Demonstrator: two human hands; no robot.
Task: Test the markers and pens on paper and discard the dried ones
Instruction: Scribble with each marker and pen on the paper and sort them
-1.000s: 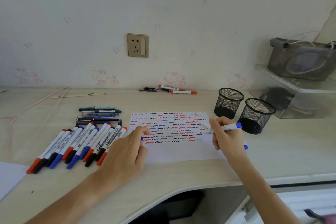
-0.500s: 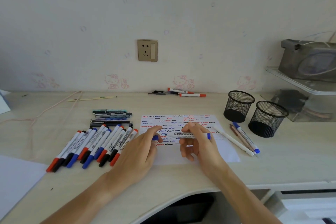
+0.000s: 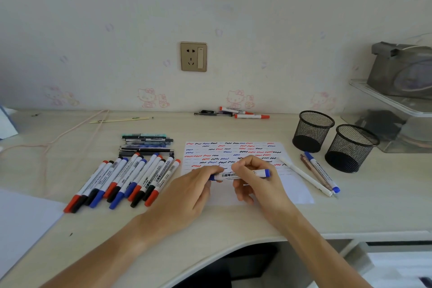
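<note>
A white whiteboard marker with blue ends (image 3: 259, 173) lies level above the test paper (image 3: 294, 192), which is covered with red, blue and black squiggles. My right hand (image 3: 254, 180) grips the marker's barrel. At the marker's left end, my left hand (image 3: 196, 187) pinches the blue cap. A row of several red, blue and black markers (image 3: 131, 177) lies left of the paper, with several dark pens (image 3: 147, 145) behind them. Three pens (image 3: 318, 175) lie right of the paper.
Two black mesh pen cups (image 3: 313, 131) (image 3: 351, 147) stand at the right. A few markers and pens (image 3: 236, 113) lie by the wall under a socket (image 3: 193, 56). A clear shelf with a grey device (image 3: 402, 70) is far right. White sheets (image 3: 21, 224) lie at left.
My right hand brought the blue marker from near the mesh cups leftward over the paper. Both hands have met on it, the left pinching the cap at its left end.
</note>
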